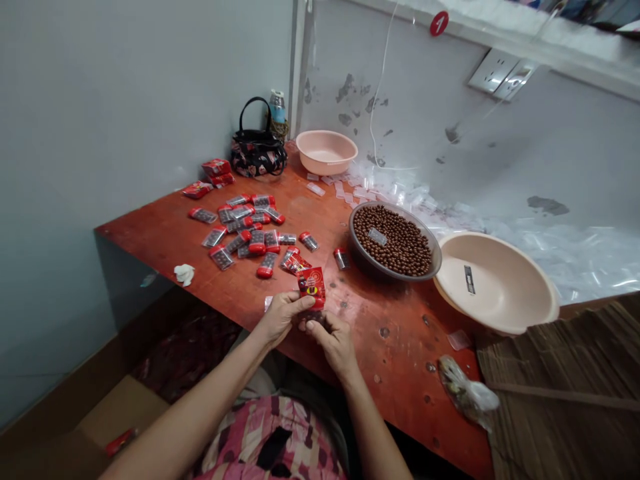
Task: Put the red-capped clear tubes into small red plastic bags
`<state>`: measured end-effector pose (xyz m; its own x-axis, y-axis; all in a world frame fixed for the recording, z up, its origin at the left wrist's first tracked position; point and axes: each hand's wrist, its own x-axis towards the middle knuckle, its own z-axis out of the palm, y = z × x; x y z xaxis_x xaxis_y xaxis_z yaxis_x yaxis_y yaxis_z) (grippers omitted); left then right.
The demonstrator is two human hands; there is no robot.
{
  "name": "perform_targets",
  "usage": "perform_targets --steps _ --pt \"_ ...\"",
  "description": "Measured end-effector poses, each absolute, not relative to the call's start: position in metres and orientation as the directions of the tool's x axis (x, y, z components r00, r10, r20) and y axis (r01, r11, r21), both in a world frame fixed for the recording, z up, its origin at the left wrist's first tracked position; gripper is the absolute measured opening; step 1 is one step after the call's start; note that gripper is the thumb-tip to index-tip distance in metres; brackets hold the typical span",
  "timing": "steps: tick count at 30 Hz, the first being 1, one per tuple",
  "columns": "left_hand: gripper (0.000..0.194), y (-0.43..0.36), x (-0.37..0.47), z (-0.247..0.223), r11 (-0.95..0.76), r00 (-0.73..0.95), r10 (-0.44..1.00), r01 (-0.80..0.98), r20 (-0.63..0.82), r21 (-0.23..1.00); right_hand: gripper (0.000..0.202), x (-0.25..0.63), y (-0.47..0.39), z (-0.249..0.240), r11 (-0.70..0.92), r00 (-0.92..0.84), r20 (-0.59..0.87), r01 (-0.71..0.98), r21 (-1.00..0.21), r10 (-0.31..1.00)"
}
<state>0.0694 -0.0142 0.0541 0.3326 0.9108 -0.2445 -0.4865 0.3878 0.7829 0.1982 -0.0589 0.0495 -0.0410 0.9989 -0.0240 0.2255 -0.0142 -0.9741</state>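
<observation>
Near the front edge of the red table, my left hand is closed on a red printed packet, gripping its left side. My right hand pinches the lower end of the same item, where its fingers partly hide a darker part. Just beyond lies another red packet. Several small clear packs with red caps and dark balls are spread at the left, and one more pack stands by a grey bowl full of brown balls.
A pink basin and a black flowered handbag stand at the back. Right of the bowl is a large beige basin, beside stacked cardboard and a knotted plastic bag. Clear plastic pieces line the wall.
</observation>
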Motion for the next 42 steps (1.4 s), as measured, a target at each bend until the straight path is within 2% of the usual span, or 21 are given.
perform_targets --steps 3,5,8,11,14,17,22,27,30,32,37,42 --pt "0.012 -0.015 0.071 0.051 0.360 0.300 0.924 -0.480 -0.235 0.800 0.020 0.199 -0.059 0.051 0.001 -0.002 0.001 0.262 -0.965 1.000" --pt "0.013 -0.016 0.072 0.049 0.343 0.273 0.932 -0.463 -0.237 0.817 0.020 0.200 -0.058 0.050 -0.012 -0.041 -0.022 0.238 -0.971 0.999" --pt "0.015 -0.017 0.070 0.048 0.325 0.279 0.934 -0.411 -0.222 0.852 0.020 0.204 -0.054 0.047 -0.078 -0.139 -0.094 0.112 -0.991 0.986" --pt "0.017 -0.015 0.065 0.052 0.367 0.372 0.900 -0.364 -0.228 0.856 0.022 0.205 -0.053 0.043 -0.159 -0.200 -0.153 -0.011 -0.987 0.968" --pt "0.019 -0.013 0.061 0.056 0.449 0.462 0.845 -0.338 -0.269 0.827 0.021 0.204 -0.054 0.045 -0.117 -0.166 -0.120 0.033 -0.993 0.979" --pt "0.020 -0.013 0.060 0.058 0.463 0.469 0.838 -0.344 -0.278 0.817 0.018 0.203 -0.057 0.047 -0.050 -0.104 -0.061 0.100 -0.994 0.993" --pt "0.019 -0.018 0.065 0.056 0.363 0.328 0.911 -0.351 -0.250 0.863 0.020 0.196 -0.059 0.042 -0.142 0.021 -0.143 -0.044 -0.989 0.989" --pt "0.020 -0.023 0.075 0.048 0.262 0.093 0.965 -0.393 -0.245 0.881 0.018 0.188 -0.063 0.042 -0.030 0.155 -0.008 0.138 -0.990 0.988" --pt "0.021 -0.027 0.077 0.044 0.277 0.060 0.959 -0.412 -0.278 0.868 0.021 0.188 -0.062 0.041 -0.094 0.116 -0.089 0.033 -0.995 0.989" --pt "0.022 -0.029 0.076 0.045 0.321 0.097 0.946 -0.419 -0.309 0.849 0.024 0.188 -0.061 0.039 -0.154 0.089 -0.159 -0.059 -0.986 0.983" --pt "0.018 -0.028 0.071 0.057 0.412 0.242 0.911 -0.523 -0.334 0.746 0.021 0.188 -0.064 0.040 -0.072 0.152 -0.060 0.077 -0.994 0.987" --pt "0.016 -0.028 0.070 0.055 0.352 0.246 0.936 -0.627 -0.253 0.694 0.023 0.185 -0.065 0.044 -0.163 0.049 -0.169 -0.109 -0.981 0.984"
